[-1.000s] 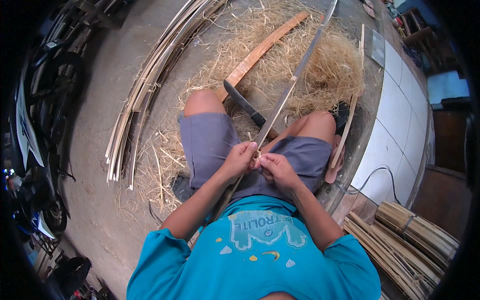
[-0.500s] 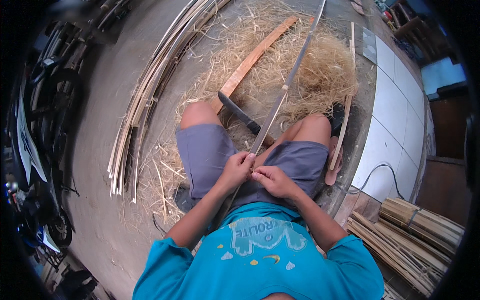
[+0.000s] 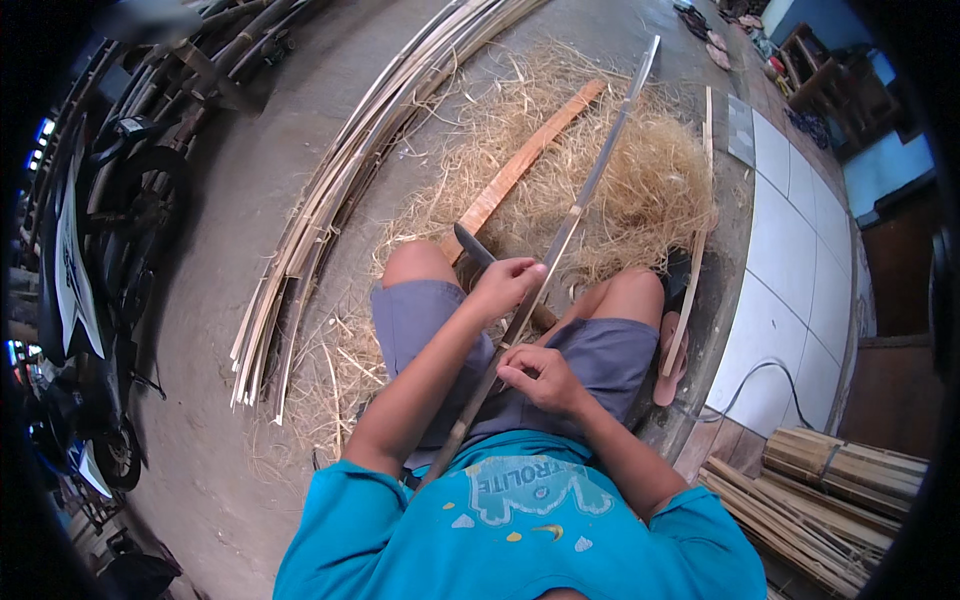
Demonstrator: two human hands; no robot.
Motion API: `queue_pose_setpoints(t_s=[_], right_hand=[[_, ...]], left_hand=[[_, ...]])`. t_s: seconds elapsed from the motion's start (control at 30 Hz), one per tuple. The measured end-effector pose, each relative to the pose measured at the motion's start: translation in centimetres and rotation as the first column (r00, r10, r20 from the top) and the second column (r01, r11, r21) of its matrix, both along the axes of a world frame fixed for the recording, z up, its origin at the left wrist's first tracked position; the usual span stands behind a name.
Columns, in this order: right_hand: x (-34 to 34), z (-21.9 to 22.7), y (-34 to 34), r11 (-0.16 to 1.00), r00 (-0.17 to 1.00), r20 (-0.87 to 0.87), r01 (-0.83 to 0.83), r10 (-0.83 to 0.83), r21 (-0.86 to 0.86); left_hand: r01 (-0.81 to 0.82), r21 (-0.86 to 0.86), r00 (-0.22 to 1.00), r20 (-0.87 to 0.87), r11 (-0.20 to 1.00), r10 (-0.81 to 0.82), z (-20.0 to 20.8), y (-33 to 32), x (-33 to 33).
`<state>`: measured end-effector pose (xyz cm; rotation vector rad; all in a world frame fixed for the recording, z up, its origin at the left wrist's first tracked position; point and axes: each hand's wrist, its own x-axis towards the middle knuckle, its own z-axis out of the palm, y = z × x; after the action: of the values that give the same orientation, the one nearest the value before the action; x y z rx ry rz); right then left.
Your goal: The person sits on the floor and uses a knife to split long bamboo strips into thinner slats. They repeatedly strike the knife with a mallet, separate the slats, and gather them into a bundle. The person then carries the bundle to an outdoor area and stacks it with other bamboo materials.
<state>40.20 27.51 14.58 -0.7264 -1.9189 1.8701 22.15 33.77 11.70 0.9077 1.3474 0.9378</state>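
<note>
A long, narrow bamboo strip (image 3: 575,215) slants from my waist, between my knees, up toward the far right. My left hand (image 3: 507,287) pinches it partway along with bent fingers. Nearer my body, my right hand (image 3: 546,377) is curled at the strip's edge, thumb and forefinger closed against it. Under the strip, beyond my left hand, lies a knife (image 3: 474,246) with a dark blade, partly hidden by that hand and the strip. A flat orange-brown board (image 3: 530,155) rests on the shavings past my left knee.
Pale curled shavings (image 3: 640,180) heap in front of me. A bundle of long bamboo strips (image 3: 330,200) lies on the floor at left, with a motorcycle (image 3: 75,260) beyond. White tiles (image 3: 775,300), a cable (image 3: 745,370) and bundled slats (image 3: 840,465) are at right.
My left hand has slid up along the strip, away from my right hand. The strip's far end now shows lower in the view, and my right hand has shifted slightly.
</note>
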Motion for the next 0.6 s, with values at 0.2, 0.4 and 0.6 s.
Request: queue_pose_setpoints(t_s=[0.2,0.4,0.6], right_hand=[[0.7,-0.9,-1.8,0.750,0.900,-0.344,-0.028,-0.269,-0.660],[0.1,-4.6,-3.2,0.814,0.849,-0.137,0.426,-0.510,-0.394],[-0.4,-3.6,-3.0,0.598,0.649,-0.085,0.633,-0.756,-0.492]], left_hand=[[0.151,0.151,0.798,-0.602,0.977,-0.030,-1.5,2.5,1.6],[0.180,0.197,0.631,-0.775,0.964,0.041,1.3,2.3,3.1],[0.206,0.089,0.627,-0.776,0.975,-0.061,1.5,3.5,2.9]])
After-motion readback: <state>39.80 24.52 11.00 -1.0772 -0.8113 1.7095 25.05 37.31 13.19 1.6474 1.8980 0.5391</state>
